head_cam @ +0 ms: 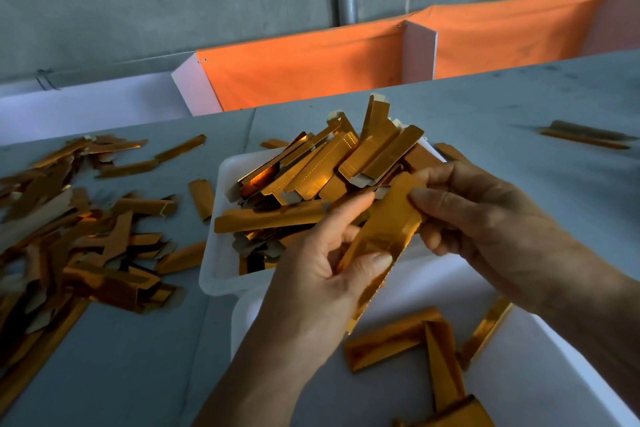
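At the far left a loose heap of gold offcuts (69, 236) sprawls over the grey desk (138, 357), some pieces showing their dull brown backs. Just right of it stands a white tray (212, 253) piled high with flat gold cartons (311, 170). Several of their shiny faces are marked only by rows of fine dotted perforations. Over this tray's near edge, the left hand (322, 274) holds the gold strip (384, 229). Its thumb presses on the strip's face partway down while the curled fingers (337, 246) close behind it. The strip's lower end hangs towards a second tray (554, 374), also white, nearest the person. The right hand (485, 218) pinches the strip's upper end between thumb and curled fingers, so the strip runs slantwise between both hands, tilted up to the right. In the second tray lie a few folded gold pieces (391, 340), crossing one another. Behind the desk hangs an orange cloth (311, 69). At the far right a lone sliver (585, 137) lies on the desk, well apart from the rest.
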Action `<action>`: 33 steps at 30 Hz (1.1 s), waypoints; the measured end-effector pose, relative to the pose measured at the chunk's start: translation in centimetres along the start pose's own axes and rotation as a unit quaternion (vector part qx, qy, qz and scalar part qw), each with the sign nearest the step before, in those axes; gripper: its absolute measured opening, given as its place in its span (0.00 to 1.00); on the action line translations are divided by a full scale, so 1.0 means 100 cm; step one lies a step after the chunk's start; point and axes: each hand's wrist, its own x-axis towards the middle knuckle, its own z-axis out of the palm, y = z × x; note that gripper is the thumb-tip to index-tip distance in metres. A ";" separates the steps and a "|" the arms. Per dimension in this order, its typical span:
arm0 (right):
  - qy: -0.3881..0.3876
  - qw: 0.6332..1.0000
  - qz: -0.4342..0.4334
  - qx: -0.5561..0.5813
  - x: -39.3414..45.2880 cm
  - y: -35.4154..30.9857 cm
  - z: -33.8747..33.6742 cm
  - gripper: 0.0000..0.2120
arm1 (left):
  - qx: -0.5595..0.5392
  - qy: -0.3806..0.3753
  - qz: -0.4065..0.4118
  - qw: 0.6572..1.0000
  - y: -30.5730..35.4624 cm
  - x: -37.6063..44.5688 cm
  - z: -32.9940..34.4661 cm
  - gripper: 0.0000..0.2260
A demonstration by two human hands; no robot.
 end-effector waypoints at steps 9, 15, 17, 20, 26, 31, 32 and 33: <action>-0.009 0.999 -0.038 -0.006 -0.004 -0.005 -0.005 0.12 | 0.366 0.064 0.145 0.917 0.020 0.001 0.014 0.16; -0.077 0.987 -0.026 -0.137 -0.002 -0.011 -0.026 0.16 | 0.198 0.037 0.067 0.977 0.016 -0.001 0.008 0.20; -0.079 0.985 -0.014 -0.153 -0.002 -0.012 -0.028 0.18 | 0.203 0.056 0.064 0.976 0.016 0.000 0.007 0.26; -0.077 0.990 0.013 -0.121 -0.001 -0.011 -0.031 0.18 | 0.306 0.078 0.093 0.944 0.017 0.002 0.005 0.26; -0.048 0.997 0.054 -0.023 -0.003 -0.009 -0.025 0.10 | 0.357 0.107 0.166 0.913 0.017 0.001 0.010 0.25; -0.072 0.996 0.048 0.030 -0.005 -0.012 -0.026 0.12 | 0.306 0.111 0.171 0.930 0.016 0.001 0.008 0.24; -0.083 0.995 0.050 0.033 -0.004 -0.012 -0.027 0.14 | 0.294 0.114 0.173 0.933 0.016 0.001 0.007 0.24; -0.095 0.994 0.051 0.033 -0.004 -0.012 -0.029 0.19 | 0.285 0.118 0.176 0.935 0.015 0.002 0.007 0.24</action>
